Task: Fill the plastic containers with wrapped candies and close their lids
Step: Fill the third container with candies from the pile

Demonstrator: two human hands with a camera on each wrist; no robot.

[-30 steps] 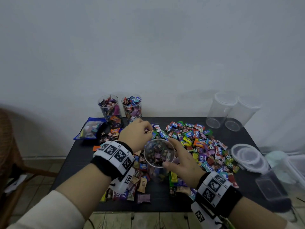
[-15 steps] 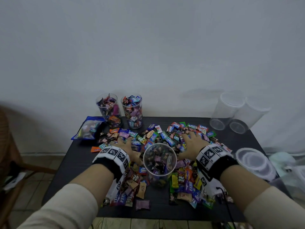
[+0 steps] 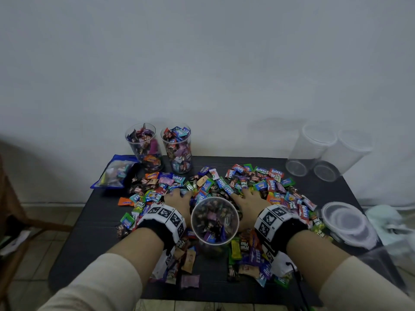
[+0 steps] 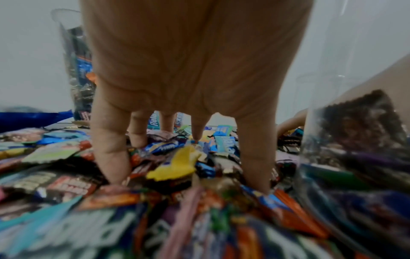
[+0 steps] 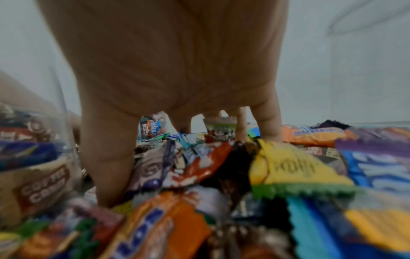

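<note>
Head view: an open cup, partly filled, stands on the tabletop amid the candies. The left hand lies just left of the cup, the right hand just right, both spread on the heap. Two filled cups stand behind the cup to its left, empty ones and lids to its right.

Left wrist view: the left hand is released, straight fingers planted in wrappers, the cup wall just beside.

Right wrist view: the right hand is likewise released, grasping nothing.

The candies look light, crinkly and slippery; scooping a handful between both palms should hold better than pinching. The thin cup probably flexes, so steady it low.
</note>
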